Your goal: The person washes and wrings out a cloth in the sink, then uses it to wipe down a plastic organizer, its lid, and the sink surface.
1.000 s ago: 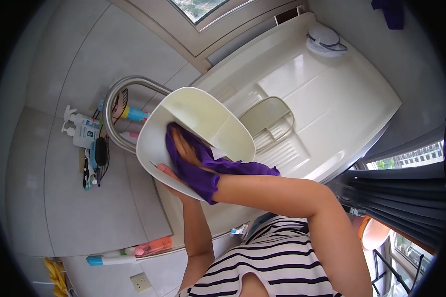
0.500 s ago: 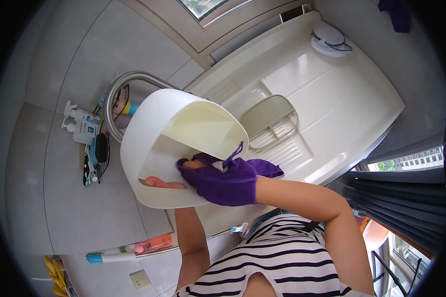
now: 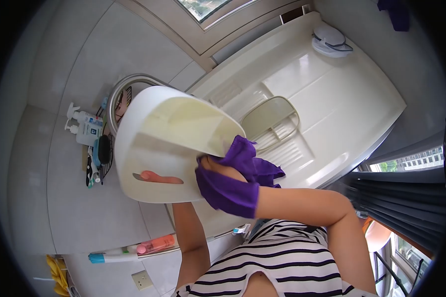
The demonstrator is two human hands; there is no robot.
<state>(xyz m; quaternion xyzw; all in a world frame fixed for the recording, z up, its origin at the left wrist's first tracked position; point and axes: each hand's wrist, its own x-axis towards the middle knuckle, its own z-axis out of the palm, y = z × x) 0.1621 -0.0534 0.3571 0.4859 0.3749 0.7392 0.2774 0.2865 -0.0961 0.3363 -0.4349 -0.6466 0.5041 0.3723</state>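
Observation:
A white plastic bin [image 3: 148, 143] is tilted on its side, its open mouth turned toward me and the right. My left hand [image 3: 158, 177] grips it from below, fingers poking through the handle slot in its wall. A purple cloth [image 3: 228, 190] is draped round my right hand [image 3: 220, 168], which holds it bunched at the bin's mouth against the inner wall. One end of the cloth hangs out past the rim. Most of my left palm is hidden behind the bin, and the cloth covers part of my right hand.
Beyond the bin lies a broad cream washboard sink counter [image 3: 337, 99] with an oval-framed piece [image 3: 270, 119] on it. A white lidded container [image 3: 331, 42] stands at its far corner. Pump bottles [image 3: 86, 126] and a dark brush [image 3: 103, 149] are by the tiled wall, near a curved metal rail [image 3: 115, 96].
My right hand has pulled back toward the bin's rim with the cloth, which has shifted and lifted at its upper part. The bin has tipped and moved slightly left.

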